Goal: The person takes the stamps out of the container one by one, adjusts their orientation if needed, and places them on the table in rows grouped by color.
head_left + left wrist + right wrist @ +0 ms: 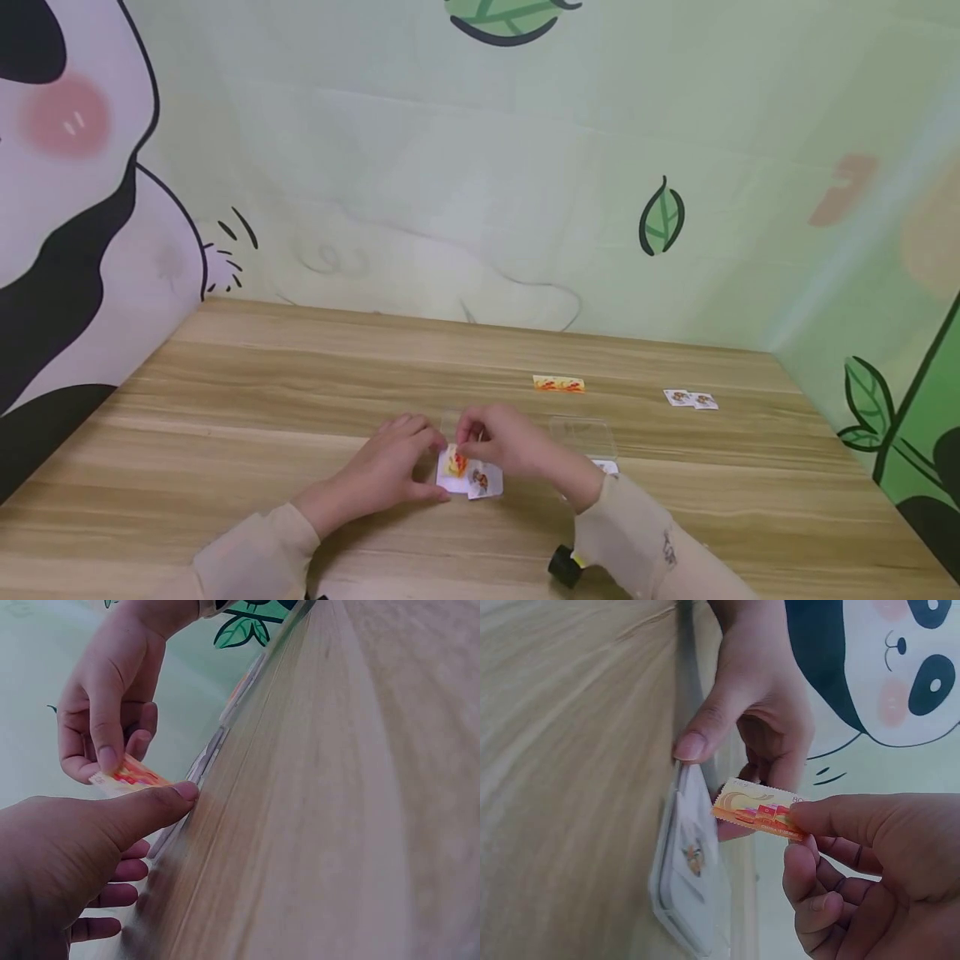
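My right hand [506, 437] pinches an orange-and-yellow postage stamp [756, 810] with a perforated edge between thumb and fingers. The stamp hangs over a small clear plastic case [660, 892] with white contents, lying on the wooden table. My left hand [386, 467] holds that case at its left side, thumb at the near edge and fingers toward the far corner. A white stamp with a small brown picture [485, 481] lies on the case's right part. In the left wrist view the left thumb [169, 802] partly covers the stamp.
A second clear case [581, 432] with its lid raised stands to the right, partly behind my right forearm. Farther back lie a pair of orange stamps [558, 384] and, to the right, a pair of white stamps [690, 399]. A printed wall [420, 167] rises behind the table.
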Demonstrator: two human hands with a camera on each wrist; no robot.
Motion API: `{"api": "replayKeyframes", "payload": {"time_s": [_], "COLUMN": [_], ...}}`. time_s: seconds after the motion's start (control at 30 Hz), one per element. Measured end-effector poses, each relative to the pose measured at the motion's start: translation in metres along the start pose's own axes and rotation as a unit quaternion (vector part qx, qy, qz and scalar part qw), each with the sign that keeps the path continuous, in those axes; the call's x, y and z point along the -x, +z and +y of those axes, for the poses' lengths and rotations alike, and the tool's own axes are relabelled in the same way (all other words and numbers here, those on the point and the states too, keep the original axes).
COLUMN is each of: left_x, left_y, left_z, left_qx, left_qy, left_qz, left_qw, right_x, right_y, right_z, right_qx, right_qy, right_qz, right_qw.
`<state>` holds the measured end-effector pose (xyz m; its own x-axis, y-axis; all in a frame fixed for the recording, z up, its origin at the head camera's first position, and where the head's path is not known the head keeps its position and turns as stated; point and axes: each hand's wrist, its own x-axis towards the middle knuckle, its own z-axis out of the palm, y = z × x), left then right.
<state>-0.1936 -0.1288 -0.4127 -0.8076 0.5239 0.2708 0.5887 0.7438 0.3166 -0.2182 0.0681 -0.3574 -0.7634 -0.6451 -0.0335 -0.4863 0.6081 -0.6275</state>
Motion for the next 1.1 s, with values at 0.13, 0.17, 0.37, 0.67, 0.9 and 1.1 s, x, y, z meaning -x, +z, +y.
{"api": "replayKeyframes", "payload": {"time_s": [0.13,0.17,0.37,0.67,0.9,1.1], "left_x": [0.000,0.000,0.000,0.000,-0.001,-0.001], "left_y": [0.000,0.000,0.001,0.001,0.001,0.000], "left_z": [0.000,-0.001,-0.001,-0.002,-0.002,-0.001], "left_qx": [0.002,0.002,0.003,0.002,0.000,0.004], "left_qy": [0.000,0.001,0.003,-0.005,-0.005,-0.005], "left_qz": [-0.002,-0.002,0.001,-0.002,-0.001,-0.001], "left_qw": [1.0000,1.0000,1.0000,1.0000,1.0000,1.0000], "right_x": [0.001,0.002,0.003,0.003,0.000,-0.002], "right_y": [-0.007,-0.009,-0.018,-0.028,-0.034,-0.040], "right_z": [-0.001,-0.001,0.004,0.011,0.018,0.029], "right_qx": [-0.020,-0.026,-0.034,-0.084,-0.111,-0.128], "right_qy": [0.008,0.012,0.005,0.014,0.045,0.067], "right_qz": [0.007,0.009,0.031,0.062,0.102,0.136], "right_qw": [0.9997,0.9996,0.9989,0.9944,0.9875,0.9801]}}
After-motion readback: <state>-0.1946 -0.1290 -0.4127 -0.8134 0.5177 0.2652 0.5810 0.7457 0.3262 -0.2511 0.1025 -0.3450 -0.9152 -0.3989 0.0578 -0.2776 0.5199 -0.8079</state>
